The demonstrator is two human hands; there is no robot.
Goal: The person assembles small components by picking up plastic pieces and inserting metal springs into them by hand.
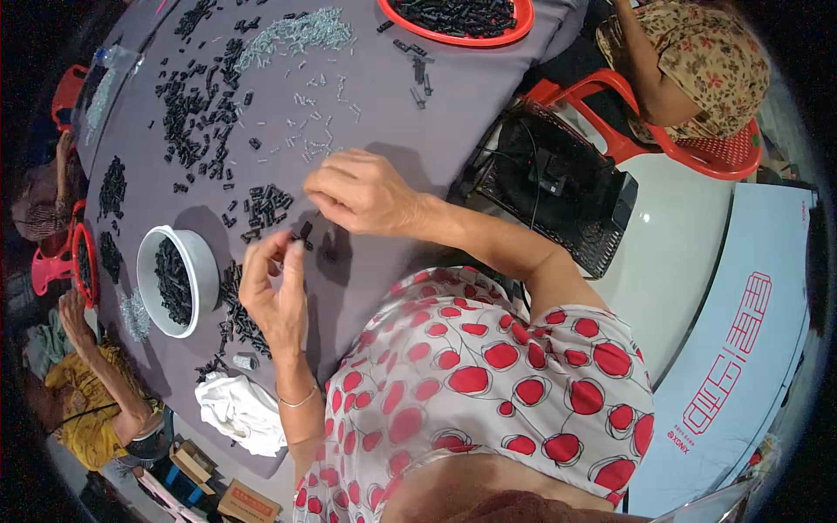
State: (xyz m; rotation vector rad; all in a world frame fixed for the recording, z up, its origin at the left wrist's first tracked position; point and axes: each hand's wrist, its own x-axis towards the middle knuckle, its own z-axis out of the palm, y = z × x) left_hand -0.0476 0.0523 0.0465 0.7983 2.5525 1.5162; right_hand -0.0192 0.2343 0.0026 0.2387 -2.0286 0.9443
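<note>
- Exposure: moderately bright over the grey tablecloth [410, 113]; dim toward the rim. Light source: outside the frame.
- Shadows: soft-edged; one lies at 7 o'clock from the right hand [366, 193], another at 1 o'clock from the white tub [207, 283].
- Highlights: white cloth [240, 411], 8 o'clock, nearly washed out; glare on the glossy white surface [680, 227], 3 o'clock.
- Sharpness: right fingertips slightly soft; black piece [305, 232] at the left hand [277, 292] shows little detail.
- Distortion: fisheye; light-blue panel [758, 288] bows at 4 o'clock. Corners: black, speckled with noise.
</note>
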